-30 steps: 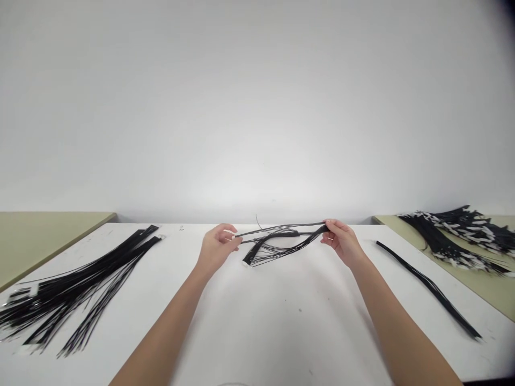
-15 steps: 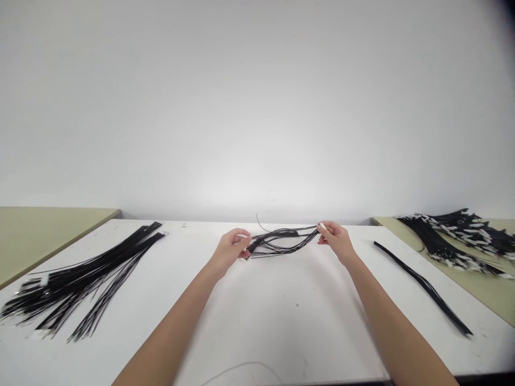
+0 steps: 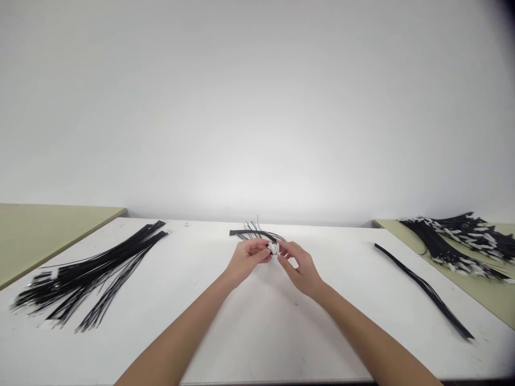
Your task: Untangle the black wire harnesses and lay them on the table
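Observation:
A black wire harness [image 3: 253,232] lies near the far edge of the white table, its sleeved part and loose wire ends pointing left and away. At its near end is a small white connector [image 3: 274,248], held between my two hands. My left hand [image 3: 248,261] is closed, thumb and fingers pinching at the connector's left side. From the right, my right hand [image 3: 301,268] pinches the connector and the wires beside it with thumb and fingertips. The fingers partly hide the wires near the connector.
A pile of black wire harnesses [image 3: 108,268] lies on the left of the white table [image 3: 193,332]. One sleeved harness [image 3: 422,289] lies on the right. Beyond it, a heap of harnesses with white connectors [image 3: 454,244] rests on a greenish surface [image 3: 488,297]. A wall stands behind.
My hands have come together from holding the harness stretched between them. The white connector now shows between the fingers, and the sleeved part and wire ends lie behind, pointing left.

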